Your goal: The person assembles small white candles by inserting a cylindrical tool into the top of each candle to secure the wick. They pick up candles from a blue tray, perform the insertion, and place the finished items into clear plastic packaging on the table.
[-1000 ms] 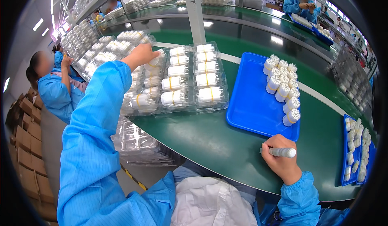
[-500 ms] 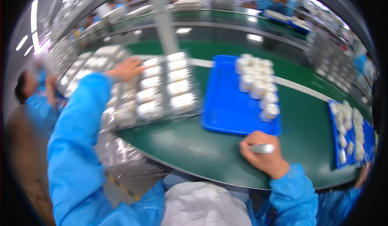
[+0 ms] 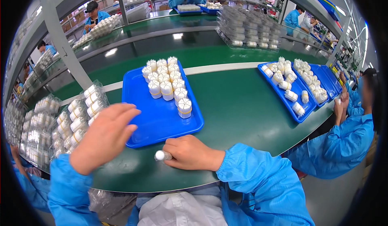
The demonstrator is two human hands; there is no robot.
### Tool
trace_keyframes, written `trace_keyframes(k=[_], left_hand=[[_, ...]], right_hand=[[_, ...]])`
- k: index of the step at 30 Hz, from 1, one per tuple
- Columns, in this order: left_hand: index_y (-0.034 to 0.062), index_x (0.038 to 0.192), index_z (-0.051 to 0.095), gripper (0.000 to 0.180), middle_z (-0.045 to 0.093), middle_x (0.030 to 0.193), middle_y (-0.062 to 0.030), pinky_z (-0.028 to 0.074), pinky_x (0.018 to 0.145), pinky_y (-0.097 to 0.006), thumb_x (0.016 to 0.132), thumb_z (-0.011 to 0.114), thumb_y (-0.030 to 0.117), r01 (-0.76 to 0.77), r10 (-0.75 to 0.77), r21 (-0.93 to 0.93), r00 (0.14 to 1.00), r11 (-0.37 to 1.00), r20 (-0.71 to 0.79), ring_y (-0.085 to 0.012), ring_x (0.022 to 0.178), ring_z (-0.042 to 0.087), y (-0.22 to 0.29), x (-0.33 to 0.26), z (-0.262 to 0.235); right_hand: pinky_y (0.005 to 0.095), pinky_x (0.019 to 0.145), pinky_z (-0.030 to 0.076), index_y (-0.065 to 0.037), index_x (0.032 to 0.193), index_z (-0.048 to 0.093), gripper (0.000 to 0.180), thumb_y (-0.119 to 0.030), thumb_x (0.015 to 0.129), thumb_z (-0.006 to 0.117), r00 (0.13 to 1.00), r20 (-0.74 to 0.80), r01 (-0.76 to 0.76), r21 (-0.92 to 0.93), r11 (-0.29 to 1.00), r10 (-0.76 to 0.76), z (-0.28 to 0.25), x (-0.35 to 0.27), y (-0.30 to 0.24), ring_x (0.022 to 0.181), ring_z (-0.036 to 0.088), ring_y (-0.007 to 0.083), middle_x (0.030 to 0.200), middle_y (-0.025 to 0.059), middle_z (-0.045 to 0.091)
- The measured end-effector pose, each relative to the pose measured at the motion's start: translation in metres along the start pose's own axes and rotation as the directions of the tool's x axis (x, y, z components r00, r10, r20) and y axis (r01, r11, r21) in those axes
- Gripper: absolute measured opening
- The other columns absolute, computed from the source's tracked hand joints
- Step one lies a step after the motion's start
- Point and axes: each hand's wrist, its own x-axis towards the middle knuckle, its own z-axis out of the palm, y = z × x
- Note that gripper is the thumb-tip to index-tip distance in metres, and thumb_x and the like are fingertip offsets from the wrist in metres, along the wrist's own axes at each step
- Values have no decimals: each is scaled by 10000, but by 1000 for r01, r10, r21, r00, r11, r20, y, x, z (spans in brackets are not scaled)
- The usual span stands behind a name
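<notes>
My right hand (image 3: 193, 152) is closed around a slim white cylinder (image 3: 162, 155); only its rounded end sticks out past the fingers. It rests at the near edge of a blue tray (image 3: 136, 96), over the green table. My left hand (image 3: 107, 136) hangs above the tray's left side, fingers stretched out and nothing visible in them. White cylindrical bundles with yellow bands (image 3: 166, 88) stand upright in rows along the tray's far and right parts. Beside my left hand are clear plastic packs (image 3: 93, 98) filled with similar white bundles.
To the right, another blue tray (image 3: 279, 92) holds loose white bundles, with more blue trays (image 3: 329, 80) beyond. A co-worker (image 3: 343, 133) sits there. A stack of clear plastic packs (image 3: 248, 28) stands at the back, past a metal rail. A grey post (image 3: 66, 44) rises at the left.
My view has turned to the right. My left hand has left the plastic packs and come over beside the blue tray. My right hand still grips the white cylinder.
</notes>
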Motion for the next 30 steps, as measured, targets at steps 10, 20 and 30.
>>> trace_keyframes(k=[10, 20, 30], left_hand=[[55, 1298, 567, 499, 597, 1098, -174, 539, 834, -466, 888, 784, 240, 34, -97, -218, 954, 975, -283, -386, 1006, 625, 25, 91, 130], [39, 1235, 608, 464, 595, 1101, -149, 564, 811, -382, 824, 802, 133, 94, -260, -478, 920, 873, -295, -312, 979, 651, 21, 47, 103], [37, 1218, 640, 527, 627, 1074, -112, 530, 796, -365, 763, 887, 135, 38, -172, -631, 973, 775, -153, -272, 949, 624, 42, -30, 120]], right_hand=[[429, 672, 537, -45, 778, 631, 186, -170, 798, 766, 999, -14, 34, -9, 999, -34, -3, 5, -4, 740, 668, 298, 778, 108, 616], [372, 607, 518, -80, 836, 686, 115, -110, 862, 794, 984, -169, -15, 197, 980, 49, -18, 8, -13, 670, 668, 258, 783, 80, 668], [314, 570, 458, -12, 794, 684, 90, 3, 871, 728, 921, -322, -125, 289, 949, 219, -38, 15, -13, 649, 620, 164, 742, 68, 670]])
